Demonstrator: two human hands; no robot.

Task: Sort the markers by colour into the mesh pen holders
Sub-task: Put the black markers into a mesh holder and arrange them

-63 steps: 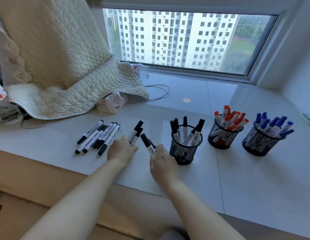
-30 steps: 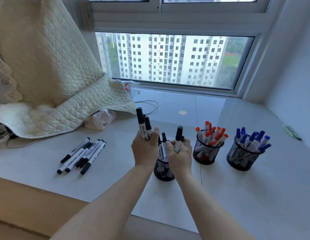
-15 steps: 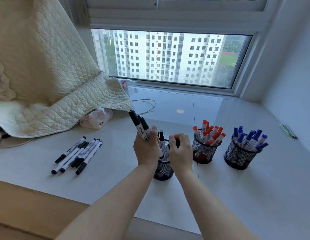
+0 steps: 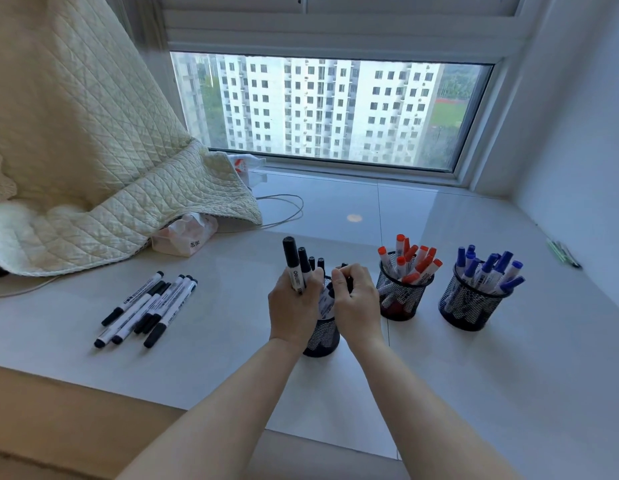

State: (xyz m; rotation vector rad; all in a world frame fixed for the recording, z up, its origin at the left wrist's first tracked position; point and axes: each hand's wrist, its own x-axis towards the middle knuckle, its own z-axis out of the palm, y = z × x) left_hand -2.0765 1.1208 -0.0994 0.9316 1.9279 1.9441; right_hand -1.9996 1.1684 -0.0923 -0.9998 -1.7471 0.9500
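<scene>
Your left hand (image 4: 294,306) is gripping two black markers (image 4: 294,263) upright over the black mesh holder (image 4: 322,336); your right hand (image 4: 356,299) is pinching another into it. More black pens (image 4: 149,310) are lying to the left.

Three black mesh pen holders are set upright in a row on the white sill. The left holder (image 4: 322,336) is largely hidden; black-capped markers (image 4: 316,263) are seen standing in it. Two thick black markers (image 4: 295,263) are held upright just above its left rim. The middle holder (image 4: 401,299) is filled with red-capped markers (image 4: 410,259), caps up and leaning outward. The right holder (image 4: 469,308) is filled with blue-capped markers (image 4: 488,266), likewise leaning. A loose bundle of thin black pens (image 4: 149,308) is laid flat well to the left, side by side and roughly parallel, white barrels printed with small text.
</scene>
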